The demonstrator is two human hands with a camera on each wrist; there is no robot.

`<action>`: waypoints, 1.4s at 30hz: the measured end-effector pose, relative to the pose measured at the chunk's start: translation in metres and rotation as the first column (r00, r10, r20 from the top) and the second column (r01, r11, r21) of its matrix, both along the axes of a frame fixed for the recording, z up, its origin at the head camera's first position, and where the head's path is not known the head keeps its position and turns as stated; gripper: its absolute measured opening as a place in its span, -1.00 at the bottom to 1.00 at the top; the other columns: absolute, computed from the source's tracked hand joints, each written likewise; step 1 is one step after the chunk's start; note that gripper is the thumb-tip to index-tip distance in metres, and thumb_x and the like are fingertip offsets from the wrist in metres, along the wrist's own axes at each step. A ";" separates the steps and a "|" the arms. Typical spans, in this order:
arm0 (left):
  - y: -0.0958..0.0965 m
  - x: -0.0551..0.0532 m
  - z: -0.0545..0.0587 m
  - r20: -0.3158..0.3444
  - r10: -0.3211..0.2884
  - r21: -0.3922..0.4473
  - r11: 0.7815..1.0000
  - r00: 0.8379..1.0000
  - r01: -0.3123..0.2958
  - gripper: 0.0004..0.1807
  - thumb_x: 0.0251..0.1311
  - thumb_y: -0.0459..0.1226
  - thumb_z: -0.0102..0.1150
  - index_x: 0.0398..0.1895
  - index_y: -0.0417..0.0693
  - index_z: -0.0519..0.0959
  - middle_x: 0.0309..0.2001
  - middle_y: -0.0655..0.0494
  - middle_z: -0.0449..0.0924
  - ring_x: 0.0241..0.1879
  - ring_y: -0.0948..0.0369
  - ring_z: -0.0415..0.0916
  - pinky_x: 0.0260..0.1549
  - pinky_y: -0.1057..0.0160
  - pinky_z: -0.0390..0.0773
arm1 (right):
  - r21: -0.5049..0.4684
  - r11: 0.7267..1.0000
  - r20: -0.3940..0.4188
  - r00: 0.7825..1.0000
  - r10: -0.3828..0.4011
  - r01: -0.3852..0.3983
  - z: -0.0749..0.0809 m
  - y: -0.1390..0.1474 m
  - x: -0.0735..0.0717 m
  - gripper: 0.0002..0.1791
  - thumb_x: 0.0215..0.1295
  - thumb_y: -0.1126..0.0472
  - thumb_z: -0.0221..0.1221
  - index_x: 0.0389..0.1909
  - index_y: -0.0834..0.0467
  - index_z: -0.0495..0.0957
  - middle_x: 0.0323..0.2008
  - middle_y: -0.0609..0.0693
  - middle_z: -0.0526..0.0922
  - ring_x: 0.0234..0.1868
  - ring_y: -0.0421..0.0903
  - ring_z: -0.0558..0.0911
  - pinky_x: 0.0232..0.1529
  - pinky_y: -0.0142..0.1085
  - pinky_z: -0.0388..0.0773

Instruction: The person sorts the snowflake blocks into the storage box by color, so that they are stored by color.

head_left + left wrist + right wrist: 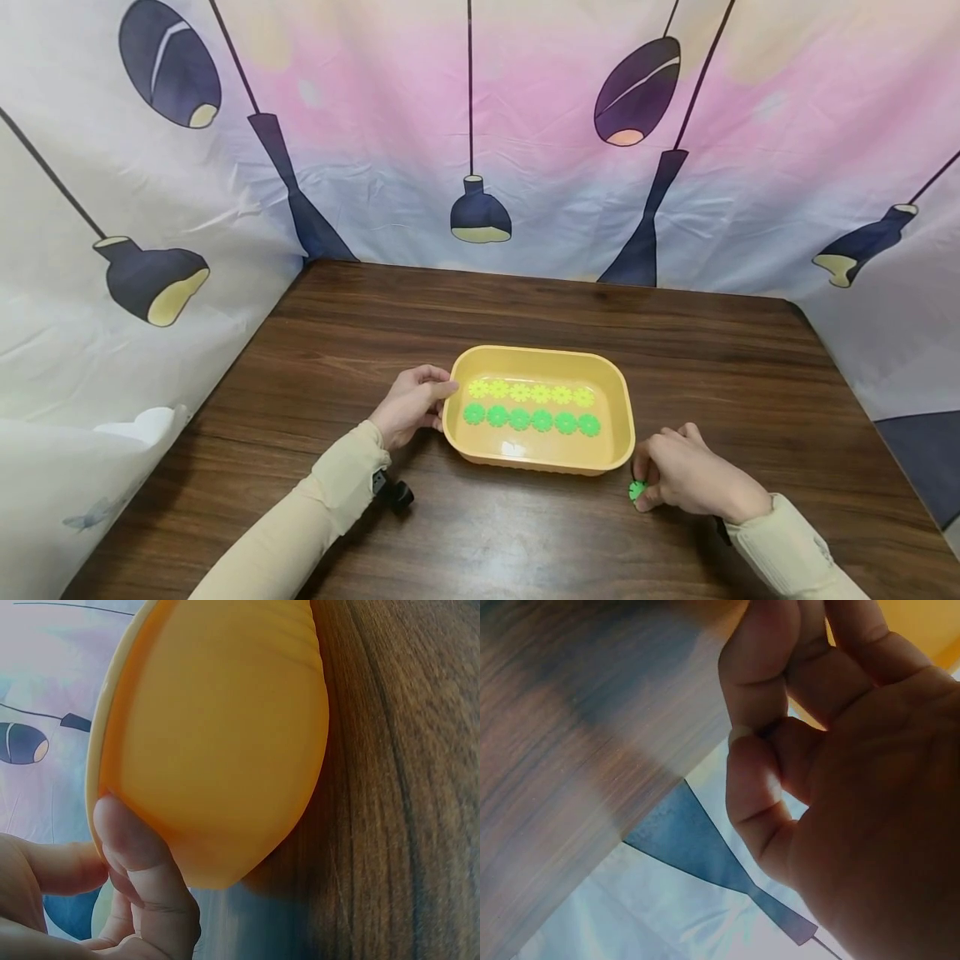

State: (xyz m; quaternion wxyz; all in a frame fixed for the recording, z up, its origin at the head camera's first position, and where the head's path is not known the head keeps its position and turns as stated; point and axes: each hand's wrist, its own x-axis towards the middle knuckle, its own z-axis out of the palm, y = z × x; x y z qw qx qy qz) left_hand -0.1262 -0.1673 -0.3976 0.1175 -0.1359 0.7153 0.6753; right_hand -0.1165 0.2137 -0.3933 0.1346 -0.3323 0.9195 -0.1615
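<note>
A yellow plastic basin [540,460] rests on the table. Inside it lie a row of yellow flower-shaped discs [520,392] and, nearer me, a row of green flower-shaped discs [519,419]. My left hand [409,407] grips the basin's left rim; in the left wrist view its fingers [135,840] pinch the edge beside the outer wall [217,742]. Off the basin's near right corner, my right hand [686,471] pinches a green flower-shaped disc [637,490] between thumb and fingers. The right wrist view shows the hand [862,772], but that disc is hidden there.
The dark wood-grain table [517,533] carries the basin. A fabric backdrop [405,125] with printed lamps hangs behind it and along the sides. A small black device [393,492] sits under my left wrist.
</note>
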 end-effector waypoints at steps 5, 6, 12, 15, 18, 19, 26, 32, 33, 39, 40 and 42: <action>0.000 0.000 0.000 0.000 -0.003 0.000 1.000 1.000 0.003 -0.74 0.27 -0.32 0.16 -0.05 -0.27 0.41 -0.44 -0.01 0.44 -0.60 0.20 0.38 -0.68 0.31 0.51 | -0.011 1.000 0.014 1.000 -0.013 0.013 -0.001 -0.001 -0.001 -0.66 -0.23 -0.01 0.53 -0.63 -0.17 0.48 -0.65 -0.40 0.43 -0.49 -0.37 0.37 -0.19 -0.13 0.10; 0.000 0.000 -0.001 0.002 -0.003 -0.001 1.000 1.000 0.003 -0.74 0.27 -0.32 0.16 -0.05 -0.27 0.41 -0.44 -0.01 0.44 -0.59 0.20 0.37 -0.68 0.31 0.51 | -0.015 1.000 0.013 1.000 -0.015 0.015 -0.001 -0.001 -0.002 -0.66 -0.24 -0.01 0.53 -0.63 -0.16 0.48 -0.65 -0.40 0.44 -0.51 -0.38 0.36 -0.20 -0.13 0.10; 0.000 0.001 0.000 0.007 0.001 -0.002 1.000 1.000 -0.001 -0.75 0.28 -0.32 0.15 -0.06 -0.26 0.41 -0.45 0.00 0.43 -0.59 0.20 0.36 -0.68 0.31 0.51 | -0.035 0.999 -0.018 1.000 -0.007 0.007 -0.002 0.000 -0.002 -0.63 -0.27 0.00 0.54 -0.66 -0.17 0.45 -0.66 -0.42 0.44 -0.57 -0.42 0.36 -0.22 -0.15 0.10; 0.001 0.001 0.000 0.005 0.001 -0.001 1.000 1.000 -0.001 -0.75 0.28 -0.33 0.15 -0.06 -0.26 0.41 -0.45 0.00 0.43 -0.59 0.20 0.37 -0.69 0.31 0.51 | -0.035 0.999 -0.030 1.000 0.001 -0.002 -0.001 0.000 -0.002 -0.64 -0.25 0.01 0.53 -0.67 -0.17 0.45 -0.67 -0.44 0.44 -0.57 -0.43 0.36 -0.20 -0.14 0.11; 0.001 0.001 0.001 0.002 0.000 0.000 1.000 1.000 0.000 -0.75 0.27 -0.33 0.15 -0.06 -0.27 0.41 -0.45 -0.01 0.43 -0.60 0.20 0.37 -0.69 0.31 0.51 | -0.039 0.999 -0.030 1.000 0.009 -0.011 -0.001 0.000 -0.001 -0.64 -0.22 0.05 0.52 -0.68 -0.16 0.45 -0.67 -0.45 0.45 -0.56 -0.43 0.36 -0.18 -0.12 0.11; 0.001 0.001 0.000 0.002 0.000 -0.001 1.000 1.000 0.000 -0.75 0.27 -0.33 0.15 -0.06 -0.27 0.41 -0.44 -0.01 0.44 -0.60 0.20 0.37 -0.68 0.31 0.51 | -0.040 0.999 -0.030 0.999 0.012 -0.013 -0.001 0.000 -0.001 -0.64 -0.21 0.06 0.52 -0.68 -0.15 0.45 -0.67 -0.45 0.46 -0.56 -0.43 0.37 -0.17 -0.12 0.11; 0.000 0.000 0.000 0.002 -0.003 -0.003 1.000 1.000 0.003 -0.74 0.27 -0.33 0.15 -0.06 -0.27 0.41 -0.44 -0.01 0.44 -0.60 0.20 0.38 -0.68 0.30 0.52 | -0.029 0.999 -0.052 0.999 0.016 -0.018 0.004 -0.003 0.003 -0.63 -0.17 0.17 0.52 -0.68 -0.16 0.45 -0.69 -0.48 0.45 -0.54 -0.44 0.38 -0.18 -0.12 0.12; 0.001 0.000 0.000 0.004 -0.001 -0.004 1.000 1.000 0.001 -0.75 0.28 -0.32 0.15 -0.06 -0.26 0.41 -0.44 -0.01 0.44 -0.60 0.20 0.38 -0.68 0.31 0.51 | -0.020 0.999 -0.060 0.998 0.033 -0.034 0.009 -0.005 0.007 -0.60 -0.12 0.26 0.49 -0.67 -0.19 0.45 -0.70 -0.54 0.44 -0.51 -0.45 0.40 -0.17 -0.12 0.14; 0.001 0.000 0.000 0.004 -0.001 -0.004 1.000 1.000 0.001 -0.75 0.28 -0.32 0.15 -0.06 -0.26 0.41 -0.44 -0.01 0.44 -0.60 0.20 0.38 -0.68 0.31 0.51 | -0.020 0.999 -0.049 0.998 0.031 -0.032 0.011 -0.005 0.007 -0.61 -0.11 0.25 0.49 -0.67 -0.19 0.45 -0.70 -0.53 0.44 -0.52 -0.45 0.40 -0.16 -0.12 0.15; 0.001 0.001 0.001 0.004 0.003 -0.011 1.000 1.000 -0.003 -0.75 0.28 -0.32 0.15 -0.06 -0.26 0.41 -0.45 0.00 0.43 -0.59 0.20 0.37 -0.68 0.31 0.51 | -0.023 1.000 -0.025 0.999 -0.021 0.021 0.025 0.007 0.001 -0.68 -0.03 0.05 0.47 -0.63 -0.20 0.46 -0.67 -0.45 0.46 -0.59 -0.40 0.37 -0.13 -0.13 0.18; 0.001 0.001 0.001 0.003 0.003 -0.011 1.000 1.000 -0.003 -0.75 0.28 -0.33 0.15 -0.06 -0.26 0.41 -0.45 -0.01 0.43 -0.60 0.20 0.37 -0.68 0.31 0.51 | -0.021 0.999 -0.036 0.999 -0.033 0.032 0.027 0.010 0.000 -0.69 -0.03 0.02 0.47 -0.62 -0.20 0.46 -0.67 -0.44 0.45 -0.59 -0.40 0.36 -0.13 -0.13 0.19; 0.001 0.001 0.001 0.000 0.003 -0.012 1.000 1.000 -0.003 -0.75 0.28 -0.33 0.15 -0.06 -0.27 0.41 -0.45 -0.01 0.43 -0.60 0.20 0.37 -0.69 0.31 0.51 | -0.018 0.998 -0.065 0.996 -0.060 0.059 0.033 0.015 -0.004 -0.70 -0.04 -0.05 0.46 -0.61 -0.20 0.46 -0.68 -0.42 0.42 -0.59 -0.38 0.33 -0.13 -0.12 0.20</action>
